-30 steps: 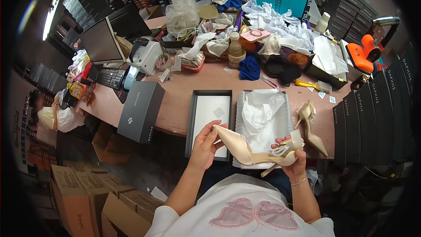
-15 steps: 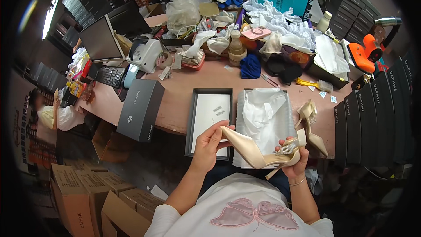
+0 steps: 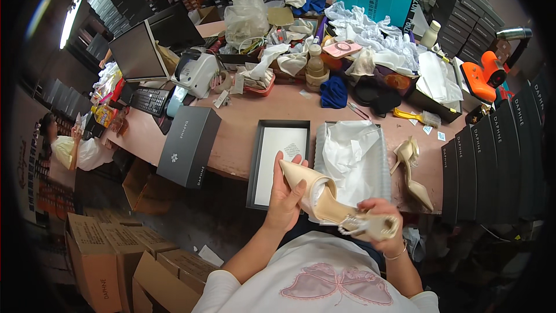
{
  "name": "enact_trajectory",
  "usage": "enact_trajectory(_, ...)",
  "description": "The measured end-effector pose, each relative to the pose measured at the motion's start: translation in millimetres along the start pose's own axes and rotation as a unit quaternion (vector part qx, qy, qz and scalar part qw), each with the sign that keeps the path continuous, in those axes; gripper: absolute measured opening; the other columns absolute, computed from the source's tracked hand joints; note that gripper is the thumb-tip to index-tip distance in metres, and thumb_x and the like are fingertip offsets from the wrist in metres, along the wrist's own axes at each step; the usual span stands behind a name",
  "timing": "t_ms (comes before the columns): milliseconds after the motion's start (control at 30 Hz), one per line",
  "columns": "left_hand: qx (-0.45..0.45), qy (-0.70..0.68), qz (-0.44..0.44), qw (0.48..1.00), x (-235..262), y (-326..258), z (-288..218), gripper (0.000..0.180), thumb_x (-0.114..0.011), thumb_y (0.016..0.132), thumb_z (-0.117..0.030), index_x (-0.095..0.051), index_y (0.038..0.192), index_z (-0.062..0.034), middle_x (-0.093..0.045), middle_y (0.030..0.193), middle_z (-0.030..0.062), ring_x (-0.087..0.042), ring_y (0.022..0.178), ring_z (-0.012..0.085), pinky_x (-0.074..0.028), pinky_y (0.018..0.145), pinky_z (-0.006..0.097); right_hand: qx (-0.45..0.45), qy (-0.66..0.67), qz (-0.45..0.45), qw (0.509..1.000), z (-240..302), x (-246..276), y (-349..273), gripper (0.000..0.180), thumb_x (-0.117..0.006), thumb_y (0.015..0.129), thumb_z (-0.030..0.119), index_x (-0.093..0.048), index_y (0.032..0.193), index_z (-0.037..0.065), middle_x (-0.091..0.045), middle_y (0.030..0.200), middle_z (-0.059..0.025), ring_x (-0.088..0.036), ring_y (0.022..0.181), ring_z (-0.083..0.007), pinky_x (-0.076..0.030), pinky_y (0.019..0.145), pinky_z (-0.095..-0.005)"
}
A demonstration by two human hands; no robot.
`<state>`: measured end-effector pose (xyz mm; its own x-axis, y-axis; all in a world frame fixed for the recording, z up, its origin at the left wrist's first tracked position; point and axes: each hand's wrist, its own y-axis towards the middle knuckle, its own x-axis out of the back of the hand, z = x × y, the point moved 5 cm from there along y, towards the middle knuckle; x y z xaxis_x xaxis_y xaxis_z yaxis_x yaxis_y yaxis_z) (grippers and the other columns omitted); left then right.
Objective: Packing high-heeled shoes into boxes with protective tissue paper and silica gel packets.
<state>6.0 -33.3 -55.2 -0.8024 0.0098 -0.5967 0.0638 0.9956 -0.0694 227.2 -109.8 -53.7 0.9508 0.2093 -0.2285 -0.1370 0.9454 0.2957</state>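
A beige satin high-heeled pump [image 3: 298,178] is held between my two hands above the table's near edge, its inside turned up. My left hand [image 3: 284,204] is closed around the pointed toe, thumb on the upper. At the heel end, my right hand [image 3: 383,205] grips the back of the pump near a beaded strap; this end is blurred. The matching pump [image 3: 418,192] lies on its side at the right. Just beyond my hands lie a dark shallow box lid [image 3: 253,182] with a pale inside and an open shoebox [image 3: 383,165] lined with white tissue paper [image 3: 344,145].
Closed dark shoebox [image 3: 188,145] stands at the left; a stack of shoeboxes [image 3: 489,156] rises at the right. Behind are a yellow-handled brush [image 3: 408,115], blue cloth [image 3: 334,93], label printer [image 3: 196,74] and monitor [image 3: 139,52]. Cartons [image 3: 95,255] stand lower left; another person [image 3: 75,148] sits far left.
The pump has been rolled from its side so that its inside faces up. My left hand has shifted to wrap under the toe; my right hand has turned with the heel.
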Motion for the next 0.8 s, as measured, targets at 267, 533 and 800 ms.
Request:
enact_trajectory(267, 0.068, -0.113, -0.077, 0.988, 38, 3, 33, 0.052, -0.041, 0.100, -0.044, -0.039, 0.136, -0.0065, -0.054, 0.118, 0.0086, -0.055, 0.108, 0.0194, -0.045, 0.095, 0.036, 0.244, -0.378, 0.205, 0.869, 18, -99, -7, 0.032, -0.071, 0.073, 0.015, -0.060, 0.102, 0.008, -0.057, 0.120, -0.0135, -0.055, 0.112, -0.0314, -0.047, 0.087, -0.0406)
enact_trajectory(533, 0.090, -0.167, -0.065, 0.980, 40, 12, 32, 0.064, -0.042, 0.095, -0.055, -0.045, 0.132, -0.0033, -0.056, 0.123, 0.0118, -0.055, 0.113, 0.0264, -0.045, 0.095, 0.045, 0.174, -0.340, 0.202, 0.902, 16, -100, 3, 0.032, -0.074, 0.072, 0.014, -0.059, 0.099, 0.009, -0.051, 0.128, -0.0165, -0.049, 0.122, -0.0313, -0.044, 0.094, -0.0433)
enact_trajectory(800, 0.072, 0.023, -0.026, 0.997, 21, 5, 30, 0.044, -0.052, 0.098, -0.033, -0.044, 0.131, -0.0047, -0.057, 0.123, 0.0087, -0.058, 0.110, 0.0212, -0.049, 0.093, 0.038, -0.138, -0.267, 0.177, 0.937, 6, -28, 5, 0.058, -0.079, 0.071, 0.017, -0.054, 0.123, 0.006, -0.044, 0.136, -0.0215, -0.049, 0.122, -0.0361, -0.044, 0.099, -0.0373)
